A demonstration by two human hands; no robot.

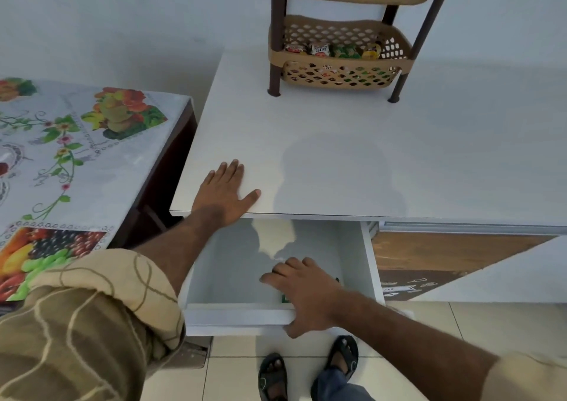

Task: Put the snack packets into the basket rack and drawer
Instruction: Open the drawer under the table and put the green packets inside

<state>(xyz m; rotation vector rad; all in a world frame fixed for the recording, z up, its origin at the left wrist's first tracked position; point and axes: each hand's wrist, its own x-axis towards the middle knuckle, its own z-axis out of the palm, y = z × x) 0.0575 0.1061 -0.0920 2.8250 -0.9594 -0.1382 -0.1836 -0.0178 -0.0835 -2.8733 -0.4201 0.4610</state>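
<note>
the fingers (227, 170) of the left hand (225, 193) lie spread and flat on the white table (352, 161), holding nothing, with the thumb pointing toward 3 o'clock just above the table's front edge. the left forearm runs back toward 7 o'clock into a rolled brown patterned sleeve (92, 324).

the right hand (302, 291) reaches into the open drawer (239, 313) below the table, at about 5 o'clock from the left hand. its fingers (288, 267) are extended and pressed down inside the drawer, while the thumb hooks over the drawer's front wall. a sliver of a green packet (285, 299) shows under the palm; whether the fingers are gripping it i cannot tell. the rest of the drawer floor in view is bare white.

at 12 o'clock, toward the back of the table, stands a basket rack (337, 32) with tan lattice baskets on dark brown legs. the lower basket holds a row of snack packets (334, 50), and more show through the holes of the upper basket.

at 9 o'clock a second table (61, 155) sits just beside the white one, covered with a cloth printed with fruit and flowers. at 6 o'clock, two feet in dark sandals (273, 376) stand on the tiled floor (491, 324).
</note>
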